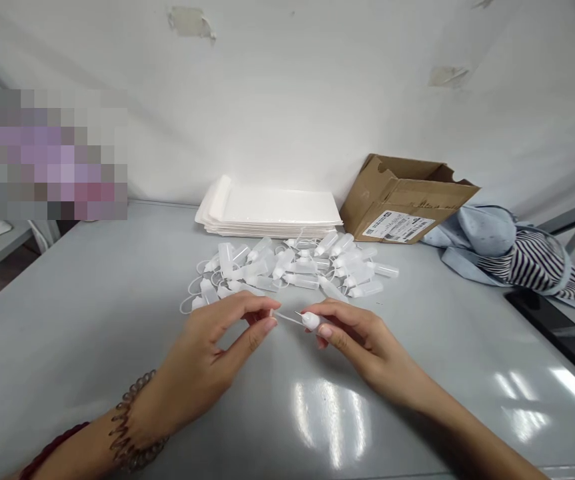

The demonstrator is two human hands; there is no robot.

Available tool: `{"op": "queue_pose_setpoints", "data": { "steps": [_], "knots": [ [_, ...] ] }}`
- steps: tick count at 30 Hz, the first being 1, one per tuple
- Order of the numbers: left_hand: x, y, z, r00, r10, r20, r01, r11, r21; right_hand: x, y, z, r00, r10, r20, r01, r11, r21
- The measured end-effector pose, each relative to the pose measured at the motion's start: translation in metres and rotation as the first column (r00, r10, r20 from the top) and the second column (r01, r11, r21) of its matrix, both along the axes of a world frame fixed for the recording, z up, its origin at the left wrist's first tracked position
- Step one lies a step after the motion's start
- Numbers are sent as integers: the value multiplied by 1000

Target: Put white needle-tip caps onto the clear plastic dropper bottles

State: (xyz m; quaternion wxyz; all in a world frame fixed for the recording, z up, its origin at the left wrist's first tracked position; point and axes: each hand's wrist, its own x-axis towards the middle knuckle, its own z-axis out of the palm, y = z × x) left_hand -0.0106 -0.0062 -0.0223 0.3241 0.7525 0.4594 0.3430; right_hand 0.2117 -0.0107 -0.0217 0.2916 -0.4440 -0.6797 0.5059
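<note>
My right hand (pixel 362 340) pinches a small white needle-tip bottle (pixel 311 321), its thin metal tip pointing left. My left hand (pixel 217 347) pinches a thin clear cap (pixel 283 318) between thumb and forefinger, right at the needle's end. Both hands hover just above the grey table (pixel 92 300). Behind them lies a loose pile of several small translucent bottles (pixel 292 270) with looped caps.
A stack of white flat bags (pixel 267 210) lies behind the pile. An open cardboard box (pixel 402 200) lies tipped at the back right. Crumpled blue and striped cloth (pixel 512 257) sits at the right. A white wall closes the back; the far left is blurred out.
</note>
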Motion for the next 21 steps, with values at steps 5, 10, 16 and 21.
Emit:
{"op": "queue_pose_setpoints", "data": {
  "steps": [5, 10, 16, 21],
  "knots": [
    [2, 1, 3, 995, -69, 69, 72, 997, -32, -1, -4, 1, 1000, -6, -11, 6, 1000, -18],
    [3, -1, 5, 984, -94, 153, 116, 984, -137, -4, -7, 2, 1000, 30, 9, -30, 999, 22],
    [4, -1, 5, 974, -119, 194, 157, 969, -190, -5, -7, 1, 998, 55, 10, -55, 996, 74],
    [4, -2, 7, 972, -119, 202, 160, 966, -202, -5, -8, 0, 998, 56, 1, -56, 992, 111]
  ]
}}
